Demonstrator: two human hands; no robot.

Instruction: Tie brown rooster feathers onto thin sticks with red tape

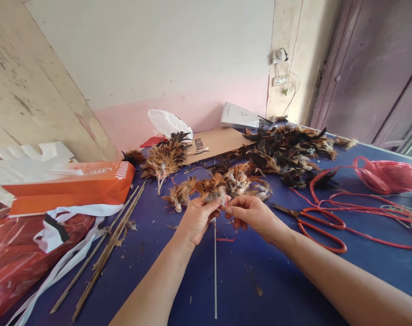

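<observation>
My left hand (199, 216) is closed around the base of a small bunch of brown feathers (213, 186), fluffy grey at its lower end. Close against it, my right hand (248, 213) pinches at the same base with thumb and forefinger; a thin red string (228, 238) trails below the fingers. What exactly lies between the right fingertips is too small to see. More tied feather bunches lie just beyond, one (179, 194) to the left and a fuller one (241, 179) to the right.
Orange-handled scissors (323, 226) and a pink string bundle (391, 175) lie on the right. Dark feathers (280, 151) are heaped behind, near a flat cardboard piece (217, 141). Thin sticks (106, 253), an orange bag (73, 188) and a red plastic bag (26, 258) occupy the left.
</observation>
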